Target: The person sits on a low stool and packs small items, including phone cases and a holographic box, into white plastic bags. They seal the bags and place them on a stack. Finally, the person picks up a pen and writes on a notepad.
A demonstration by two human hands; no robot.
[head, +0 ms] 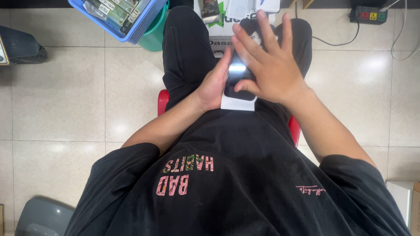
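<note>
We see the right hand (271, 65) spread flat, fingers wide, palm resting on a dark phone (238, 76) over the lap. The left hand (214, 83) curls around the phone's left edge, gripping it. Under the phone lies a white box (236, 104). At the upper left, a blue basket (144, 22) holds green-labelled packets (114, 11).

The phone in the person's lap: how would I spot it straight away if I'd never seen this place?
Find the red stool on the pale tiled floor, with the seated person's black-trousered legs over it. On the lap, the left hand steadies one edge of the phone while the right hand lies spread over it. It is the only glossy dark slab there, resting on a white sheet.
</note>
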